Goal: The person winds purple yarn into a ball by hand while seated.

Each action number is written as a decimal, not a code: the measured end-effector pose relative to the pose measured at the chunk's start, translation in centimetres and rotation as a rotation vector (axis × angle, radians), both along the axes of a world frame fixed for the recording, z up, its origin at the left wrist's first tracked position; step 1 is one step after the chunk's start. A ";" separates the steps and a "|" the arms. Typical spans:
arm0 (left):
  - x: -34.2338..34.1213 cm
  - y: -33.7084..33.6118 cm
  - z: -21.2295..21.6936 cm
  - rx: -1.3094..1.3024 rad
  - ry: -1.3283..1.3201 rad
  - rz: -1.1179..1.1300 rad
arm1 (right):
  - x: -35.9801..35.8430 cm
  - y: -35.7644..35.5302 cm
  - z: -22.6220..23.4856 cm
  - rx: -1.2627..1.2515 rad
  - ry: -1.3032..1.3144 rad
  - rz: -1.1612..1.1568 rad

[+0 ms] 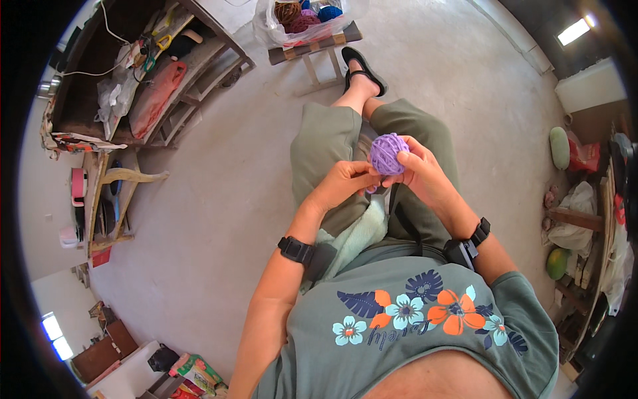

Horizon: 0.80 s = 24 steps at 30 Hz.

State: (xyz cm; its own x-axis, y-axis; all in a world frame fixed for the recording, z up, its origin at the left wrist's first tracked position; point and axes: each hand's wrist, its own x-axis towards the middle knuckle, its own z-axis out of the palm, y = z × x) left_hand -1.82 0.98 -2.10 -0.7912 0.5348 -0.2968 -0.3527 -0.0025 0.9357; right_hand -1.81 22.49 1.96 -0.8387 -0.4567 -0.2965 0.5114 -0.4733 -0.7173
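1. One ball of purple yarn (388,154) is held above the lap, between the knees, with its wound strands visible across the surface.
2. Right hand (424,171): closed around the ball from its right side, thumb laid over the near face and fingers behind and beneath.
3. Left hand (345,184): at the lower left of the ball, close beside the right hand, thumb and fingers drawn together. A small loop of purple yarn (371,190) shows just below these fingertips; whether they pinch the strand cannot be told.
4. Wrists: a black band (296,250) is worn on the left; a second black strap (480,231), with a dark device (460,254) next to it, is on the right.
5. Lap: a pale green cloth (359,233) lies over the olive trousers (324,143), below the left hand. The grey-green shirt (309,352) carries a flower print.
6. Ahead of the feet: a low stool (345,36) bears a clear plastic bag (264,28) containing brown, dark red and blue yarn balls. A black shoe (382,85) stands near the stool on the pale floor (206,219).
7. Left side: a dark wooden shelf unit (70,110) holds a red bag (159,96) and assorted items.
8. Right side: a long green gourd (559,148) lies beside a red package (584,157); a rounder green fruit (557,264) sits nearer the person.
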 end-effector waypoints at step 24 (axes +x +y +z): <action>0.1 -1.3 2.8 0.126 -0.057 0.052 | 1.2 1.0 0.4 0.047 0.079 0.366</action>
State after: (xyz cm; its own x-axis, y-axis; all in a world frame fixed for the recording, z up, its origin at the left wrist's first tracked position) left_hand -1.76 -0.36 0.72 -0.8025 0.5294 -0.2752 -0.4016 -0.1382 0.9053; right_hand -0.58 23.53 2.32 -0.6439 -0.7176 -0.2653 0.5827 -0.2352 -0.7779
